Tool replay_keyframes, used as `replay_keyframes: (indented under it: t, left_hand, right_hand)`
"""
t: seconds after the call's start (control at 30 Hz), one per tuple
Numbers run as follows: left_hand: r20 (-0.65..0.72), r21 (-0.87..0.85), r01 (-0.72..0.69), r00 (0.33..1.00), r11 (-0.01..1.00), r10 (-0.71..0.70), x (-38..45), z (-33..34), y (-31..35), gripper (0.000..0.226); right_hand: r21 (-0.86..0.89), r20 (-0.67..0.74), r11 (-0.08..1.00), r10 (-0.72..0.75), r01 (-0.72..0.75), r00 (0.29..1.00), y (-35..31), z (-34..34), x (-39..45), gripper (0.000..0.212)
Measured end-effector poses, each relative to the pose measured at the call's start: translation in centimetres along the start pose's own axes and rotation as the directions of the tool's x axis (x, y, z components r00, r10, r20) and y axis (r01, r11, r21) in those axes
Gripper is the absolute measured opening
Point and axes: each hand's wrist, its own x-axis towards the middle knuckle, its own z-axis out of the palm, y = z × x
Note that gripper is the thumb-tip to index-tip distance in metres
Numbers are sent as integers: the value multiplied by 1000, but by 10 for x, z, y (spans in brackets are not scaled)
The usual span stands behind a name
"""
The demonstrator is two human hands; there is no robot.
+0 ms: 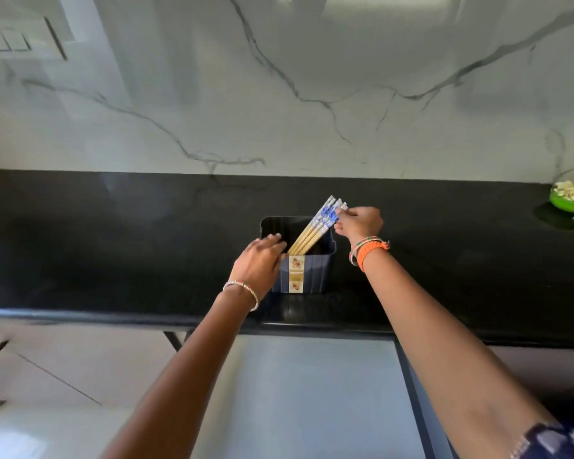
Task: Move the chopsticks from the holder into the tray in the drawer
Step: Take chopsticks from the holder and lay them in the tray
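A dark blue square holder with a patterned label stands on the black counter. Several wooden chopsticks with blue-and-white tops lean inside it toward the right. My right hand pinches the tops of the chopsticks. My left hand rests on the holder's left rim, fingers laid over the edge. The pale grey surface below the counter edge looks like the open drawer, and no tray can be made out in it.
A green bowl of pale food sits at the counter's far right. A white marble backsplash rises behind the counter. Pale cabinet fronts lie below left.
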Motion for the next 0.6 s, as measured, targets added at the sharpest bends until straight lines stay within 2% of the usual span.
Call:
replay_keyframes:
  t: [0.23, 0.37, 0.43, 0.53, 0.6]
  left_hand:
    - [-74, -56, 10, 997, 998, -14, -2, 9, 0, 30]
    - [16, -48, 55, 998, 997, -54, -2, 3, 8, 37]
    - [4, -72, 60, 998, 996, -59, -6, -1, 13, 43]
    - [-151, -205, 85, 982, 975, -117, -28, -7, 25, 46]
    - [-255, -333, 129, 942, 934, -221, -52, -6, 33, 45]
  right_hand:
    - [58, 14, 998, 3, -4, 1000, 0, -1, 12, 30]
    - [114, -75, 988, -92, 100, 993, -23, -21, 6, 22]
    - [146, -155, 976, -141, 164, 978, -37, -41, 2, 23]
    - [240, -263, 938, -184, 249, 947, -50, -82, -16, 17]
    - [393, -312, 878, -154, 274, 938, -47, -109, -36, 10]
